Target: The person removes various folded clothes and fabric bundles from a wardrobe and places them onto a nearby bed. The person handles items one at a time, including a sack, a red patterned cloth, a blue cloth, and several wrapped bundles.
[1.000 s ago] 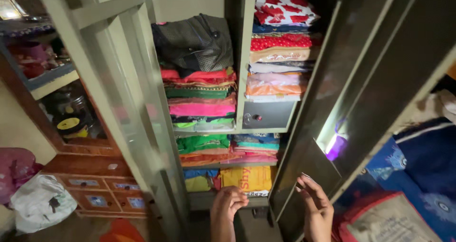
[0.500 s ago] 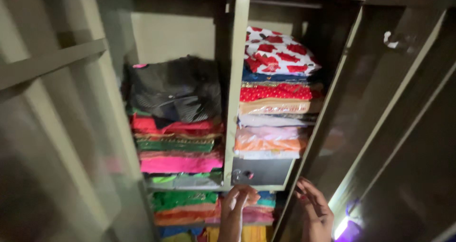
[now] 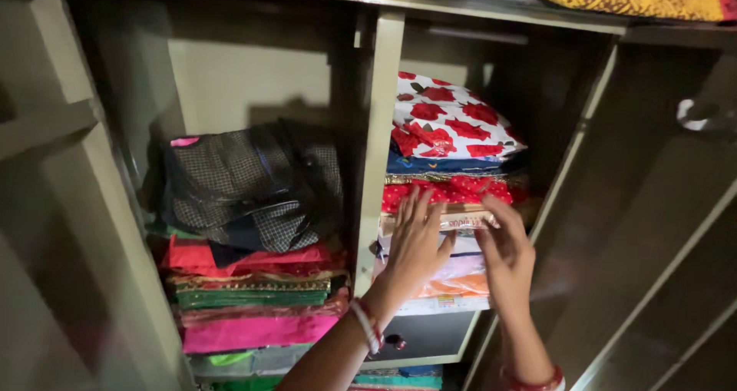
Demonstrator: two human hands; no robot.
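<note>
Head view: two hands at a stack of folded cloth in an open metal wardrobe

Left hand (image 3: 414, 245) lies flat, fingers spread, on the packed folded cloth (image 3: 453, 220) mid-stack in the right compartment; right hand (image 3: 503, 249) pinches its edge. Tugging could slide the red-flowered pillow (image 3: 449, 122) above. Beyond, a checked bag (image 3: 246, 183) slumps on soft pink and green folds

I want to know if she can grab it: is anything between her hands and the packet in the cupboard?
Nothing visible is. The left hand and right hand already touch the beige packet in the right-hand stack, under the red folded cloth.
</note>
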